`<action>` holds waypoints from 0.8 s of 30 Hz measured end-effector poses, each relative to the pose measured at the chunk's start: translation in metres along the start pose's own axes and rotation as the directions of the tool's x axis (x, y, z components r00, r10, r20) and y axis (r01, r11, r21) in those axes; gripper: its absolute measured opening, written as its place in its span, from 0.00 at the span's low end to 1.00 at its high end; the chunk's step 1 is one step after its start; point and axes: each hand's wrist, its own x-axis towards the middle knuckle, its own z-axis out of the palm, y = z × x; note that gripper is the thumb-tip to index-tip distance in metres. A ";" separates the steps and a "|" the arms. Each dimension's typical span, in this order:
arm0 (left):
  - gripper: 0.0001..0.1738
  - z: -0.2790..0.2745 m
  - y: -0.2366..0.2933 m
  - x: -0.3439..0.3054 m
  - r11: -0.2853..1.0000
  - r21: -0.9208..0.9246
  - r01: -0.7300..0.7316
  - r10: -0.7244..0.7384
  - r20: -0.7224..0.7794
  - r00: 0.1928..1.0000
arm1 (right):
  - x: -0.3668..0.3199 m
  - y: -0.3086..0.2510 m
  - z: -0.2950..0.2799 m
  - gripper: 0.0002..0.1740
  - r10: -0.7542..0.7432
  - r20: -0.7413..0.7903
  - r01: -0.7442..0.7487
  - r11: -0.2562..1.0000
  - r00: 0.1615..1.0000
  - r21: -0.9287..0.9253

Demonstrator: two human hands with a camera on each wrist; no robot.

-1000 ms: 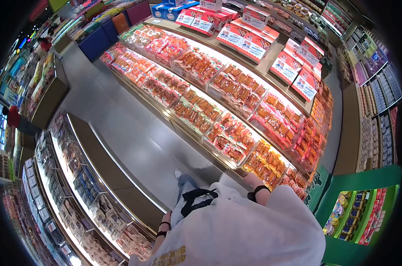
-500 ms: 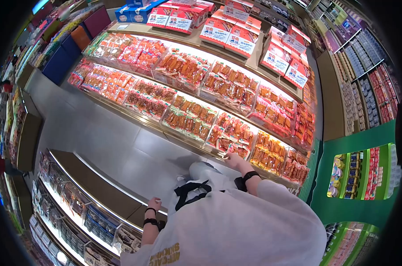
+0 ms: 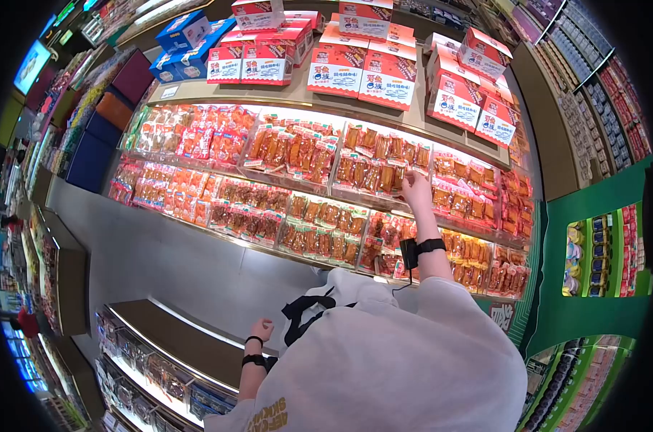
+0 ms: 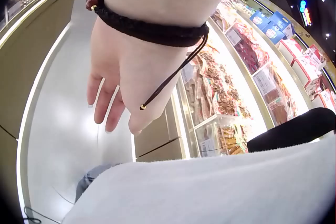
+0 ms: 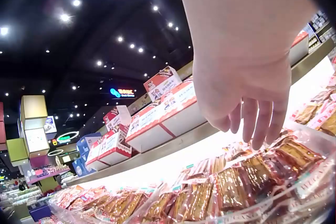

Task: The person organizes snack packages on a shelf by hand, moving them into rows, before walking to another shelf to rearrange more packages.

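Right hand (image 5: 247, 92), fingers loosely spread, hovers just above the snack packets (image 5: 236, 182). Left hand (image 4: 118, 82) hangs relaxed and empty, well apart.

Orange, red and green all around us

We see the packets (image 3: 373, 165) glowing orange and brown-red behind clear film with white edges. Above them stand boxes (image 3: 362, 75) in red and white with blue print, next to a few blue cartons (image 3: 186, 32) with white patches. We note a white shirt (image 3: 384, 367) with yellow lettering near its hem, crossed by a black strap (image 3: 301, 317); the wristband (image 3: 431, 245) is black too. We find the bracelet (image 4: 152, 29) to be black cord with dark red beads and one small gold bead. The floor (image 3: 161, 259) is pale grey, the wall (image 3: 586, 209) bright green, and the ceiling (image 5: 79, 50) black with white spots of light.
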 end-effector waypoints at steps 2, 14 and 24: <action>0.19 -0.028 0.022 0.016 0.999 0.028 0.033 -0.033 -0.002 0.999 | 0.031 -0.011 0.011 0.17 0.023 -0.009 -0.024 0.997 1.000 -0.069; 0.13 -0.169 0.265 0.106 0.662 0.300 -0.687 0.725 -0.023 0.689 | 0.080 -0.048 0.047 0.36 0.262 0.060 -0.213 0.880 0.963 -0.424; 0.14 -0.190 0.416 0.109 0.286 0.410 -0.866 0.917 0.144 0.371 | 0.093 -0.044 0.052 0.25 0.337 -0.030 -0.308 0.819 0.941 -0.483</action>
